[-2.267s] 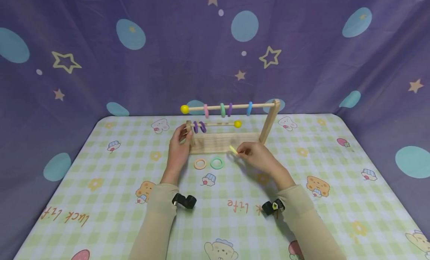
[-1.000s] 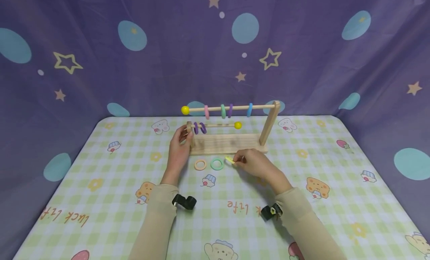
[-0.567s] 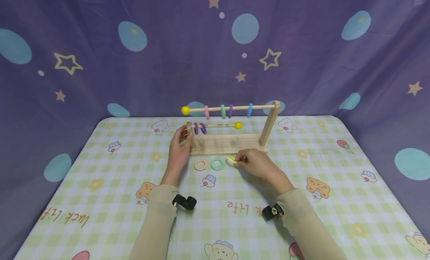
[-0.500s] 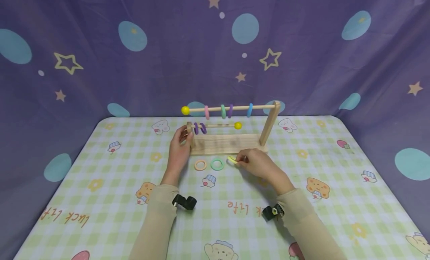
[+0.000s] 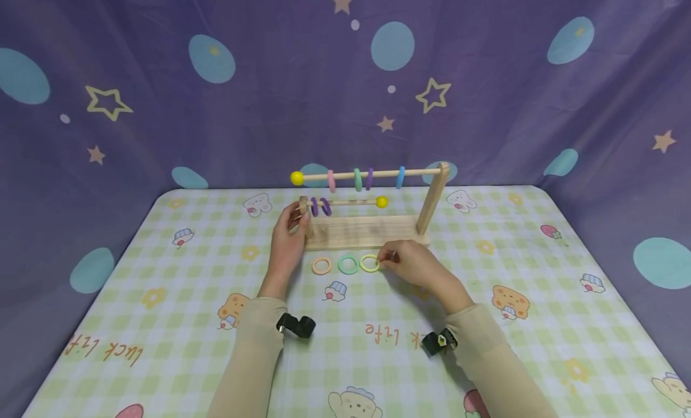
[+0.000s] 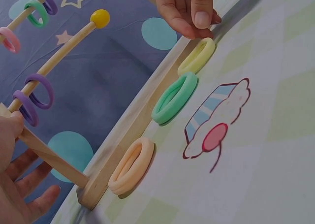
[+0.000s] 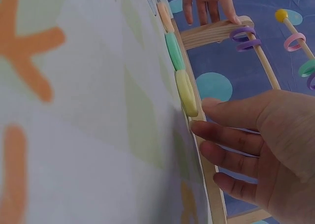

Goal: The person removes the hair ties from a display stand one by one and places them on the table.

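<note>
Gripping the left post [image 6: 59,161] of the wooden rack [image 5: 367,231] near its top, the left hand [image 5: 288,241] had its thumb against the wood and its lower fingers fanned out and bent slightly. The right hand [image 5: 415,262] was at the right edge of the yellow ring [image 7: 184,93], its thumb and forefinger slightly parted with the ring's end close to both tips; whether skin touched ring could not be told. That ring lay flat on the table [image 5: 178,346], in front of the rack's base. Just to its left lay the green ring [image 7: 174,51], so near that contact was hard to judge, and farther left, with a clear gap, the orange ring [image 6: 140,171]. All three stood roughly in a row along the base. On the rack, the lower rod [image 5: 351,201] ran from the left post to a yellow ball and carried two purple rings [image 5: 326,207] near the post. The upper rod [image 5: 385,173] ran from the taller right post [image 5: 433,199] to another yellow ball at its left end; from it hung, left to right, a pink ring [image 5: 332,180], an upper green ring [image 5: 358,179], an upper purple ring [image 5: 369,179] and a blue ring [image 5: 400,177]. Behind the table hung a purple curtain [image 5: 302,106] with stars and blue ovals.
</note>
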A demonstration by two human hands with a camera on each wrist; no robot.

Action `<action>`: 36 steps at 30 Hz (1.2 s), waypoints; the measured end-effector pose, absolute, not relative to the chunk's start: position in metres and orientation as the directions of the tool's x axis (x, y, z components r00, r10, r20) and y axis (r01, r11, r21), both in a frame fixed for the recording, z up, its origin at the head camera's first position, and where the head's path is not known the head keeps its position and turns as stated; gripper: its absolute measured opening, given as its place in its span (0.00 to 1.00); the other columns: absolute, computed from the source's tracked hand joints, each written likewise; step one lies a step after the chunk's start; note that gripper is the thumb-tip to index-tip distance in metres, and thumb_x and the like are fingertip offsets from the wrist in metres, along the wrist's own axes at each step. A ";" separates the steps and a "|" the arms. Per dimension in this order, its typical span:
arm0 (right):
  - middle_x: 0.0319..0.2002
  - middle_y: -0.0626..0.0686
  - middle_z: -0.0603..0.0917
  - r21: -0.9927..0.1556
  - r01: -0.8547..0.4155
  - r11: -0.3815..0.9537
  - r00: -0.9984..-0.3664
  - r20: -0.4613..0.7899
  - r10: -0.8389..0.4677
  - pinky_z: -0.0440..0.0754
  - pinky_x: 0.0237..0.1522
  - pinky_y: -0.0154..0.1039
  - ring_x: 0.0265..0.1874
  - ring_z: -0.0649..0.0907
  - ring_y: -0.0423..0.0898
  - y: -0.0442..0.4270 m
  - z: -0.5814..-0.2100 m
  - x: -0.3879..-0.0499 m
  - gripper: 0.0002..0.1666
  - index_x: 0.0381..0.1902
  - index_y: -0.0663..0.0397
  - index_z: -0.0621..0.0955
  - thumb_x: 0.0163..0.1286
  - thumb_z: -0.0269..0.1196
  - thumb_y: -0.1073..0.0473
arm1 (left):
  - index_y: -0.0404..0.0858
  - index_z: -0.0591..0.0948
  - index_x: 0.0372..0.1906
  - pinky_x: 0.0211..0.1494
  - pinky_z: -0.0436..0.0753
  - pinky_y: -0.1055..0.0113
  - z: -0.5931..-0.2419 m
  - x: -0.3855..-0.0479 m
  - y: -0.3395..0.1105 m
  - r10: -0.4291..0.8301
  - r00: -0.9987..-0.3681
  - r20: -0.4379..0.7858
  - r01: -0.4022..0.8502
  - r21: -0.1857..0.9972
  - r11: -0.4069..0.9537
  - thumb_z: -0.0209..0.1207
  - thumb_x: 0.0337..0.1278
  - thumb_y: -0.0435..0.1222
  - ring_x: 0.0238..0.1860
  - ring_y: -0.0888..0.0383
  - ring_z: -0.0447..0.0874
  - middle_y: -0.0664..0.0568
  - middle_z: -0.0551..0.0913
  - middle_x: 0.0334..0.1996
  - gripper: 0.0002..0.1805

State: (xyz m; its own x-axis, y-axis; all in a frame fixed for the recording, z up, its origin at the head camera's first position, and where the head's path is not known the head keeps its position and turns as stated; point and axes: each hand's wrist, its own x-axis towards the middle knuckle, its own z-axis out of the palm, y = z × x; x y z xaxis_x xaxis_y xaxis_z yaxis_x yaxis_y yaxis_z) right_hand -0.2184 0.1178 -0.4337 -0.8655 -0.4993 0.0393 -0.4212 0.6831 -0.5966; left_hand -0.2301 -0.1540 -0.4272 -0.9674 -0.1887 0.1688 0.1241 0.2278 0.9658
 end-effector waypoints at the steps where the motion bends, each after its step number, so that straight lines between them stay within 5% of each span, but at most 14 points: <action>1: 0.32 0.42 0.84 -0.597 -0.419 0.684 -0.867 0.039 -0.497 0.79 0.32 0.35 0.29 0.80 0.38 0.118 -0.434 -0.219 0.04 0.38 0.50 0.86 0.66 0.68 0.63 | 0.37 0.70 0.69 0.65 0.74 0.57 -0.427 -0.230 -0.154 -0.188 -0.968 0.169 0.124 0.966 0.227 0.53 0.74 0.40 0.62 0.46 0.73 0.40 0.75 0.63 0.24; 36: 0.35 0.42 0.85 -0.697 -0.438 0.568 -0.879 0.201 -0.432 0.78 0.35 0.39 0.33 0.80 0.41 0.092 -0.436 -0.224 0.06 0.42 0.51 0.87 0.69 0.67 0.59 | 0.33 0.67 0.71 0.67 0.71 0.53 -0.429 -0.233 -0.155 -0.179 -0.973 0.143 0.106 0.973 0.203 0.52 0.75 0.37 0.65 0.42 0.70 0.35 0.72 0.65 0.25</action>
State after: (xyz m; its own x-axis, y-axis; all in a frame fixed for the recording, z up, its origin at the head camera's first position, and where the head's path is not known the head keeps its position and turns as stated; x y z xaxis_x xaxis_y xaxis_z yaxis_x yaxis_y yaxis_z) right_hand -0.2240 0.0921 -0.4362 -0.8791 -0.4323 0.2009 -0.4384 0.5675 -0.6969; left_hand -0.2334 -0.1553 -0.4291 -0.9733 -0.1795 0.1429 0.1055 0.2030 0.9735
